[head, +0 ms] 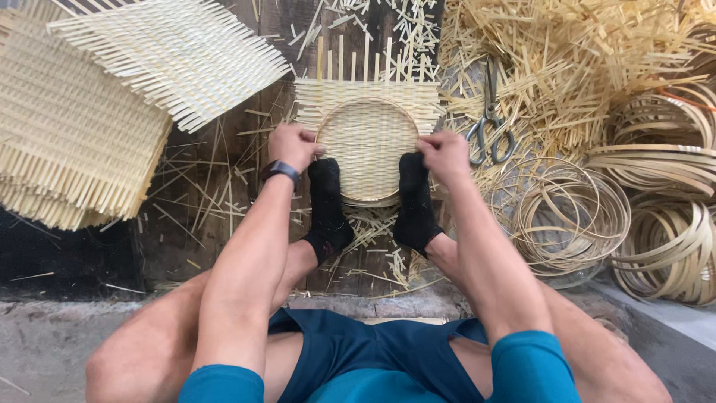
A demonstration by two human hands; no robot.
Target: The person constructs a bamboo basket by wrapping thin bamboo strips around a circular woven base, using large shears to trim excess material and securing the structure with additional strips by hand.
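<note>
Both feet [369,198] pin the hoop [367,149] onto the mat [365,93]. Left hand [293,145] grips rim at nine o'clock, right hand [445,154] at three. Mat edges remain untrimmed; scissors [490,119] lie idle.

You see a pale straw-yellow woven mat [367,142] with a tight checkered weave. Your socks [328,201] are black, shorts [358,351] navy, sleeves [533,366] teal. The scissors [490,112] are grey metal.
</note>
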